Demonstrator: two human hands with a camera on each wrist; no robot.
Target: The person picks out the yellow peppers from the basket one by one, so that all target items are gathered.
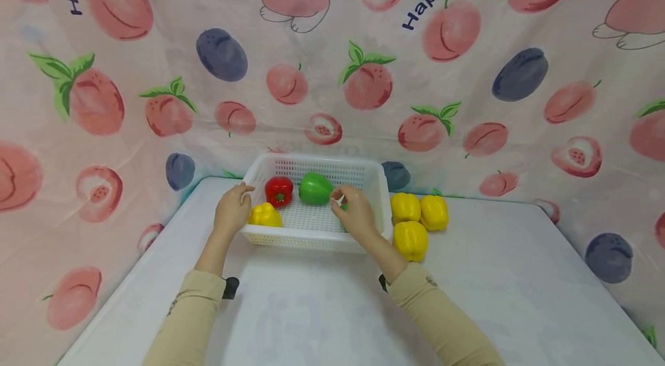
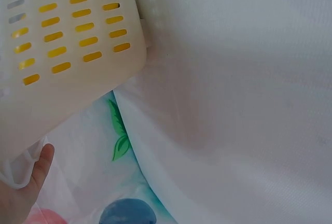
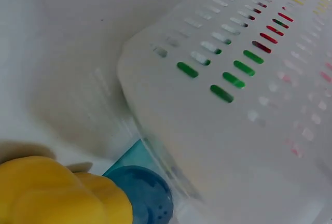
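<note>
A white plastic basket (image 1: 312,242) with slotted walls stands on the table. My left hand (image 1: 232,208) grips its left end, and in the left wrist view one finger (image 2: 42,166) lies along the rim. My right hand (image 1: 355,213) is inside the basket's right half, thumb and fingers bent with a small gap between their tips. The fingertips are right at the end of a large green bell pepper (image 1: 314,189). Under this hand another green bell pepper (image 1: 344,226) shows, mostly hidden. A red bell pepper (image 1: 279,191) and a yellow one (image 1: 266,215) lie in the basket's left half.
Three yellow bell peppers (image 1: 410,241) sit close together on the table, just right of the basket. A fruit-patterned cloth (image 1: 332,66) hangs behind the table and at both sides. The white tabletop (image 1: 312,308) extends in front of the basket.
</note>
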